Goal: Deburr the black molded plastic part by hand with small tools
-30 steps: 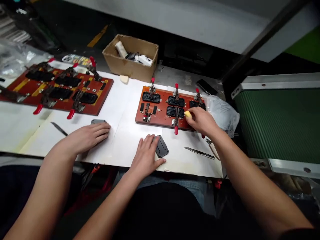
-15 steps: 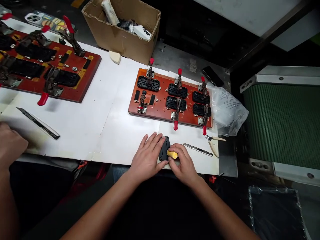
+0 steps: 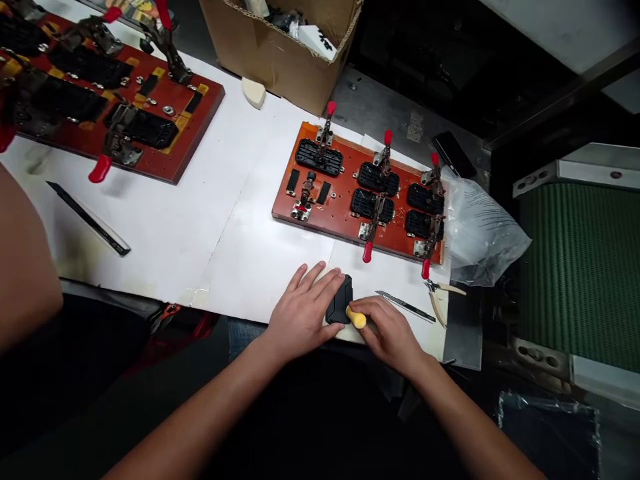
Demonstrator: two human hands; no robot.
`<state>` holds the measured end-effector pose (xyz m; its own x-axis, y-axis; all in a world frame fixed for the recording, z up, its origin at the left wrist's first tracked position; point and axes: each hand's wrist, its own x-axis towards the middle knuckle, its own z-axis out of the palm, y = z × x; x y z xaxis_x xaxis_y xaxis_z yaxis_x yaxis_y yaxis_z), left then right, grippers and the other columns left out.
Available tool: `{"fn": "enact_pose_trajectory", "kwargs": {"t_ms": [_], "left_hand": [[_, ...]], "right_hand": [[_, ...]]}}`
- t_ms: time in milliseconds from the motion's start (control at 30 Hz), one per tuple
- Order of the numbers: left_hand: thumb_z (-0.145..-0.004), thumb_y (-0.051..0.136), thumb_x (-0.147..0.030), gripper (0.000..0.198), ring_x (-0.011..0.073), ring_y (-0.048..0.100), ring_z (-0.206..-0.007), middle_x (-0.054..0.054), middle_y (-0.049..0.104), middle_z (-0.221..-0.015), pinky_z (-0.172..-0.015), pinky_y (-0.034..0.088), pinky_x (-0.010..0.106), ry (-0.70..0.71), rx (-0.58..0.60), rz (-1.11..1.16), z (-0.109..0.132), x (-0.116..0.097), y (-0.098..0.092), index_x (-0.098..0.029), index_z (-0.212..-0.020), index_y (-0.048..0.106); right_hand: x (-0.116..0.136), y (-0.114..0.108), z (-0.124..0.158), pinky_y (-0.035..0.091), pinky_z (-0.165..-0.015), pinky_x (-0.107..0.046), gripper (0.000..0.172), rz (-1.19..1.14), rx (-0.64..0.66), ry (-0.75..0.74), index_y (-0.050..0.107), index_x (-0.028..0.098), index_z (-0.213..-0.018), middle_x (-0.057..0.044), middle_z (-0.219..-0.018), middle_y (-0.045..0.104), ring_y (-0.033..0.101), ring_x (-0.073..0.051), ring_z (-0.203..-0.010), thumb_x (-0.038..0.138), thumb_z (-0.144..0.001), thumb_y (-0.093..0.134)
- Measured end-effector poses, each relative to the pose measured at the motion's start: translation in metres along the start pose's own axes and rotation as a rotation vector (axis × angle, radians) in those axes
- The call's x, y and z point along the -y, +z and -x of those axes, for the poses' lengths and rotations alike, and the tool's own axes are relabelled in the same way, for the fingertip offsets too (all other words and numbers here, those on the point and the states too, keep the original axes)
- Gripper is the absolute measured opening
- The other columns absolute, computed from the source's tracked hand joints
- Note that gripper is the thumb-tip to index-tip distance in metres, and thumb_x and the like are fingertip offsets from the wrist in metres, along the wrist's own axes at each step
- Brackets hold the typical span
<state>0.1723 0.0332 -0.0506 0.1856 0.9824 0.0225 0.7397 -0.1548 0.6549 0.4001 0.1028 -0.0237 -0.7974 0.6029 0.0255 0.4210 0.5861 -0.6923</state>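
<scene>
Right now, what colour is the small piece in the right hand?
Yellow; the small yellow piece shows best in the head view.

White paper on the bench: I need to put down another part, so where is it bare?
The white paper lies bare between the large red board and the orange board. It is crowded by the hands: black part, blade, pliers.

A black part (image 3: 340, 300), a yellow piece (image 3: 357, 319), an orange board (image 3: 350, 200) with red-tipped clamps (image 3: 367, 252), white paper (image 3: 210, 227).
</scene>
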Motion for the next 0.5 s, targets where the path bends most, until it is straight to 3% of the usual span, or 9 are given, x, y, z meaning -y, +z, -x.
{"fn": "enact_pose_trajectory", "kwargs": {"t_ms": [133, 300, 500], "left_hand": [[-0.088, 0.076, -0.043, 0.088, 0.0328, 0.022, -0.162, 0.008, 0.038, -0.171, -0.135, 0.007, 0.053, -0.02, 0.002, -0.005, -0.0003, -0.0004, -0.0008, -0.018, -0.162, 0.035], [-0.087, 0.078, -0.045, 0.089, 0.0325, 0.023, -0.162, 0.007, 0.04, -0.17, -0.135, 0.007, 0.052, -0.007, -0.002, 0.018, 0.0008, -0.0001, -0.0011, -0.02, -0.161, 0.037], [-0.086, 0.078, -0.044, 0.089, 0.0324, 0.024, -0.162, 0.005, 0.04, -0.17, -0.135, 0.009, 0.053, -0.029, 0.009, -0.015, -0.0004, -0.0011, -0.0029, -0.021, -0.161, 0.037]], "right_hand": [[-0.0021, 0.0014, -0.0035, 0.058, -0.095, -0.045, 0.034, 0.003, -0.051, -0.001, 0.057, 0.024, -0.126, -0.01, -0.12, 0.069, 0.065, -0.024, -0.112, 0.008, -0.097, 0.056], [0.0, 0.0004, 0.003, 0.059, -0.09, -0.042, 0.034, -0.01, 0.015, 0.011, 0.058, 0.024, -0.124, -0.009, -0.117, 0.07, 0.066, -0.023, -0.109, 0.005, -0.096, 0.056], [-0.0005, 0.0042, 0.0044, 0.058, -0.09, -0.039, 0.034, -0.018, -0.049, 0.014, 0.059, 0.024, -0.121, -0.008, -0.115, 0.069, 0.066, -0.023, -0.108, 0.003, -0.094, 0.056]]}}
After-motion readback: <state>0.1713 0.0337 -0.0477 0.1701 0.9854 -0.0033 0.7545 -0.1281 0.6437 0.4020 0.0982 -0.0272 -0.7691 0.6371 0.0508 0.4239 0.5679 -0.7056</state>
